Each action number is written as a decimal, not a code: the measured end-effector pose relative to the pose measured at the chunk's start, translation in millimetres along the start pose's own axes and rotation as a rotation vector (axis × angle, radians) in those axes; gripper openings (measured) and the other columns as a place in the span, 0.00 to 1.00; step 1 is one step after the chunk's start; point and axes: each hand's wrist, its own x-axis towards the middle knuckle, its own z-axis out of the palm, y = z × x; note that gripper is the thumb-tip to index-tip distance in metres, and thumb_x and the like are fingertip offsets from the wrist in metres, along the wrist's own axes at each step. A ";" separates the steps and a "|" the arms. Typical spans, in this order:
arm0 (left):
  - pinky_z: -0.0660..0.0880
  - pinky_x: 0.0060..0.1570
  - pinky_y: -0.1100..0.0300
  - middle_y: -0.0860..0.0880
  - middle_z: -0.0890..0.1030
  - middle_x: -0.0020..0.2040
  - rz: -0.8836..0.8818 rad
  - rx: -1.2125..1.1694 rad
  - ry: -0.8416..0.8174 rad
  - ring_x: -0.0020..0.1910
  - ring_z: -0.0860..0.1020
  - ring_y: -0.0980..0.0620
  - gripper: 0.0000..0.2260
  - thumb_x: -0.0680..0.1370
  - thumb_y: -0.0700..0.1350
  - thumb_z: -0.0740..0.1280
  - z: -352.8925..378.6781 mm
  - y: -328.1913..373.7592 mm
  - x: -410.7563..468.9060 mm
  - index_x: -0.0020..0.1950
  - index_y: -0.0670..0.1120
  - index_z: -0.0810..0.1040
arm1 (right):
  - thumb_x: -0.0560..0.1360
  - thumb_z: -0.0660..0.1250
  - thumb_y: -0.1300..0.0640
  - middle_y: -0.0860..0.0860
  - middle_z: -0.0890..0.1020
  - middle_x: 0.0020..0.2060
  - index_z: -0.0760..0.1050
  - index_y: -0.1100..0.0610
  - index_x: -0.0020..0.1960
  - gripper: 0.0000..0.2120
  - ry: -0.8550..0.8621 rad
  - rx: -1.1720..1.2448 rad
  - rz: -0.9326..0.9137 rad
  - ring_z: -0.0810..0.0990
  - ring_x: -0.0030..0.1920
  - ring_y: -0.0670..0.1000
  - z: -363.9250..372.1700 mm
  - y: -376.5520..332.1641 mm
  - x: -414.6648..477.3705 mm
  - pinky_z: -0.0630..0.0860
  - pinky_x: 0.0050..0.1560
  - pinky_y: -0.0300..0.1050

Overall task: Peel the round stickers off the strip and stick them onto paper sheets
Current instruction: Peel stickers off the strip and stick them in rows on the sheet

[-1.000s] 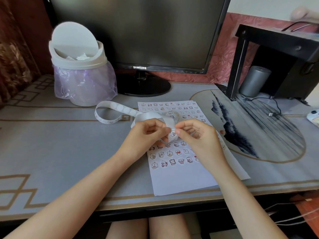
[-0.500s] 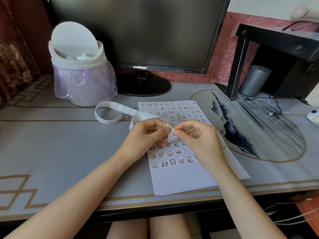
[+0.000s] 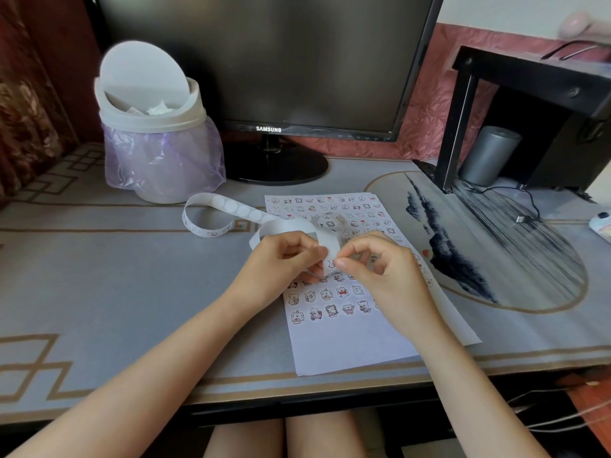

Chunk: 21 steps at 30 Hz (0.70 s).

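1. White backing strip [image 3: 231, 209]: one end lies curled in a loop on the desk [image 3: 115, 276], left of the paper sheet [image 3: 347, 345]. From there it arcs up and across to both hands, above the sheet's middle. Round outlines show along its upper run.
2. Left hand [image 3: 281, 261]: the fingers [image 3: 315, 251] are curled, with thumb and forefinger clamped on the strip where it bends down.
3. Right hand [image 3: 383, 272]: the fingers [image 3: 345, 262] are curled, thumb tip and forefinger tip pressed together at the strip's edge, touching the left thumb's side of it. Whether a sticker sits between them cannot be told.
4. Paper sheet: lies flat near the desk's front edge, slightly askew, on top of a second sheet whose right margin shows beneath it.
5. Stickers [image 3: 330, 309]: small cartoon figures in rows cover the sheet from its far edge down to just below the hands. The lower part is blank.
6. Surroundings: a lidded bin [image 3: 152, 143] with a purple liner stands at rear left, beside a dark monitor [image 3: 264, 61]. A black stand [image 3: 529, 74] with a grey cylinder [image 3: 489, 155] under it is at rear right.
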 end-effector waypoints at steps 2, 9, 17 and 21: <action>0.80 0.43 0.61 0.51 0.81 0.32 -0.011 -0.012 0.008 0.35 0.81 0.54 0.06 0.77 0.39 0.66 -0.1 0.4 0.2 0.41 0.39 0.77 | 0.71 0.72 0.61 0.43 0.79 0.39 0.79 0.50 0.40 0.07 0.001 0.055 0.012 0.74 0.38 0.43 -3.4 -1.8 -2.7 0.67 0.40 0.32; 0.78 0.49 0.58 0.50 0.81 0.33 -0.059 0.030 -0.010 0.37 0.81 0.52 0.08 0.78 0.41 0.67 -0.1 -0.7 0.8 0.38 0.44 0.78 | 0.71 0.72 0.65 0.48 0.82 0.34 0.80 0.56 0.40 0.05 -0.062 0.101 0.235 0.76 0.34 0.44 -37.0 0.6 -10.3 0.73 0.36 0.32; 0.78 0.44 0.65 0.50 0.82 0.32 -0.049 0.059 -0.008 0.35 0.80 0.54 0.08 0.78 0.40 0.66 0.5 1.0 -0.7 0.38 0.44 0.77 | 0.70 0.73 0.61 0.53 0.84 0.36 0.81 0.57 0.40 0.01 -0.031 -0.009 0.475 0.76 0.31 0.41 -62.8 14.2 -19.2 0.69 0.33 0.35; 0.78 0.43 0.66 0.50 0.82 0.32 -0.053 0.057 -0.010 0.35 0.80 0.55 0.08 0.78 0.40 0.66 0.3 1.5 -0.8 0.38 0.43 0.77 | 0.69 0.74 0.63 0.53 0.85 0.35 0.81 0.56 0.38 0.03 -0.028 -0.006 0.464 0.79 0.33 0.44 -59.8 15.8 -20.1 0.69 0.29 0.29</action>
